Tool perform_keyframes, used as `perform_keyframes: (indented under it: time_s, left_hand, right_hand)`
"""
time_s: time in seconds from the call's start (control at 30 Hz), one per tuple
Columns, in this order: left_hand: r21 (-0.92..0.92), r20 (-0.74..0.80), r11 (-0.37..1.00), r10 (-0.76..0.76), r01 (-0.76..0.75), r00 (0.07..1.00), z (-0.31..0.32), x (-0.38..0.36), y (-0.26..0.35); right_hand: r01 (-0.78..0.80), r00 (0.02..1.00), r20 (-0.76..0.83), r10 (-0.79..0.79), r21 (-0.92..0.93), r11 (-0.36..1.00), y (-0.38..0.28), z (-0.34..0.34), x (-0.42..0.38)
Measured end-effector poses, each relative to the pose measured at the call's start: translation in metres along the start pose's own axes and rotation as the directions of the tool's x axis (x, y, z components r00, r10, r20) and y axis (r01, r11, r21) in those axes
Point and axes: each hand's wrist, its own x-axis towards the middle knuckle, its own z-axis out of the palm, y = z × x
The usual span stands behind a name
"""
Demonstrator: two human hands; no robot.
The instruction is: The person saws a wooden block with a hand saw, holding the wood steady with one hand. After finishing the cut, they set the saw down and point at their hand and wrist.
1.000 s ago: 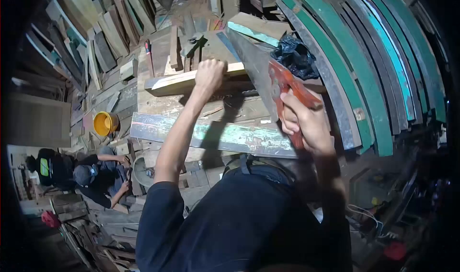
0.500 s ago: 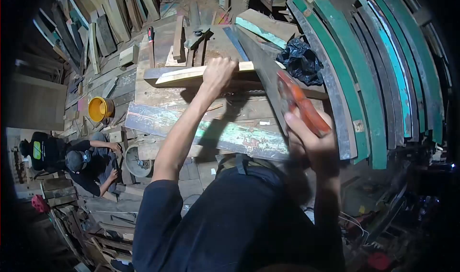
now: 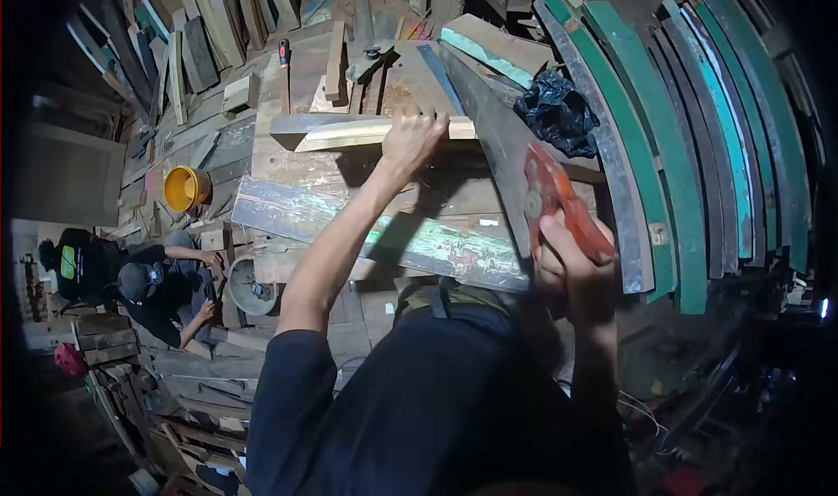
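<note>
My right hand [image 3: 572, 260] is wrapped round the orange handle of a handsaw [image 3: 493, 138]. The saw's wide grey blade slants up and to the left, crossing the right end of a pale wooden piece [image 3: 340, 136]. My left hand [image 3: 414, 140] is closed over the top of that piece, left of the blade. Below it lies a board with worn green and blue paint [image 3: 419, 248]. Whether the teeth are inside the wood cannot be made out.
Behind the wood lie a screwdriver [image 3: 285, 68], a clamp-like tool [image 3: 374, 58] and a black plastic bag [image 3: 557, 112]. Green curved planks [image 3: 642, 147] stand at right. A yellow bucket [image 3: 185, 189] and a crouching person [image 3: 166, 286] are at left, beside a grey bucket [image 3: 253, 286].
The saw and my right hand have shifted slightly down and right, and the blurred handle is now sharp. My left hand stays on the wood. The whole view has moved a little.
</note>
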Motion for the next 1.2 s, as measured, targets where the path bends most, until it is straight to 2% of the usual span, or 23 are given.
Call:
perform_keyframes:
  time_s: [0.03, 0.1, 0.13, 0.23, 0.3, 0.43, 0.5, 0.6, 0.67, 0.77, 0.8, 0.83, 0.87, 0.9, 0.97, 1.0, 1.03, 1.07, 1.13, 1.2]
  left_hand:
    - [0.056, -0.033, 0.998, 0.029, -0.027, 0.999, 0.005, -0.004, 0.002]
    - [0.087, -0.031, 0.996, 0.036, -0.033, 0.999, 0.007, -0.010, 0.006]
    - [0.105, -0.037, 0.994, 0.036, -0.031, 0.999, 0.007, -0.011, 0.007]
    - [0.035, -0.082, 0.999, 0.025, -0.022, 0.996, 0.009, -0.009, 0.006]
    - [0.026, -0.058, 0.999, 0.025, -0.023, 0.998, 0.012, -0.009, 0.005]
    - [0.070, -0.074, 0.997, 0.039, -0.034, 0.997, 0.009, -0.012, 0.005]
    - [0.079, -0.083, 0.995, 0.063, -0.056, 0.995, 0.007, -0.014, 0.006]
    - [0.081, -0.022, 0.996, 0.038, -0.036, 0.999, 0.004, -0.015, 0.011]
    - [0.045, -0.035, 0.998, 0.042, -0.040, 0.998, 0.007, -0.008, 0.004]
    - [0.031, -0.037, 0.999, 0.035, -0.034, 0.999, 0.011, -0.003, -0.001]
    - [0.054, -0.055, 0.998, 0.037, -0.034, 0.998, 0.012, -0.002, -0.002]
    - [0.073, -0.066, 0.997, 0.036, -0.031, 0.997, 0.011, -0.004, 0.002]
    - [0.060, -0.052, 0.998, 0.033, -0.030, 0.998, 0.007, -0.006, 0.003]
    - [0.061, -0.052, 0.998, 0.036, -0.033, 0.998, 0.008, -0.008, 0.004]
    - [0.064, -0.056, 0.996, 0.058, -0.054, 0.997, 0.008, -0.011, 0.005]
    - [0.047, -0.114, 0.997, 0.071, -0.066, 0.991, 0.007, -0.011, 0.005]
    - [0.041, -0.089, 0.997, 0.062, -0.059, 0.994, 0.008, -0.012, 0.006]
    - [0.036, -0.069, 0.998, 0.049, -0.047, 0.996, 0.009, -0.012, 0.006]
    - [0.008, -0.039, 0.999, 0.041, -0.041, 0.998, 0.007, -0.010, 0.005]
    - [0.039, -0.071, 0.998, 0.052, -0.050, 0.996, 0.011, -0.009, 0.003]
  right_hand:
    - [-0.016, 0.999, 0.033, 0.016, 0.013, 1.000, 0.000, 0.003, 0.005]
    - [0.010, 0.999, 0.043, -0.017, 0.156, 0.988, 0.034, 0.003, 0.047]
    - [0.017, 1.000, 0.011, -0.019, 0.168, 0.986, 0.045, 0.009, 0.071]
    - [-0.008, 1.000, 0.005, 0.008, 0.224, 0.975, 0.039, 0.007, 0.071]
    - [-0.016, 1.000, 0.008, 0.015, 0.210, 0.977, 0.025, 0.002, 0.042]
    - [-0.040, 0.996, -0.072, 0.042, 0.029, 0.999, 0.014, -0.003, -0.013]
    - [-0.039, 0.998, -0.049, 0.038, -0.021, 0.999, 0.020, 0.003, -0.003]
    - [-0.038, 0.999, 0.025, 0.037, 0.063, 0.997, 0.046, 0.010, 0.041]
    - [-0.029, 0.999, 0.036, 0.026, 0.080, 0.996, 0.046, 0.011, 0.055]
    - [0.123, 0.990, -0.055, -0.131, -0.122, 0.985, 0.041, 0.005, 0.023]
    - [0.127, 0.981, -0.096, -0.167, -0.331, 0.935, 0.040, 0.004, 0.011]
    - [0.103, 0.970, -0.136, -0.202, -0.524, 0.845, 0.039, 0.003, -0.001]
    - [-0.037, 0.981, -0.173, -0.091, -0.621, 0.783, 0.037, -0.002, -0.006]
    - [0.123, 0.953, -0.138, -0.268, -0.634, 0.763, 0.047, -0.001, 0.002]
    - [0.409, 0.802, -0.054, -0.594, -0.676, 0.613, 0.067, 0.003, 0.020]
    - [0.463, 0.817, -0.057, -0.573, -0.528, 0.712, 0.065, 0.005, 0.042]
    - [0.497, 0.832, -0.060, -0.552, -0.363, 0.788, 0.063, 0.007, 0.063]
    - [0.220, 0.972, -0.044, -0.229, -0.149, 0.964, 0.054, 0.001, 0.076]
    - [-0.083, 0.996, 0.032, 0.081, 0.082, 0.993, 0.032, -0.004, 0.068]
    - [-0.017, 1.000, 0.011, 0.015, 0.141, 0.990, 0.011, 0.002, 0.034]
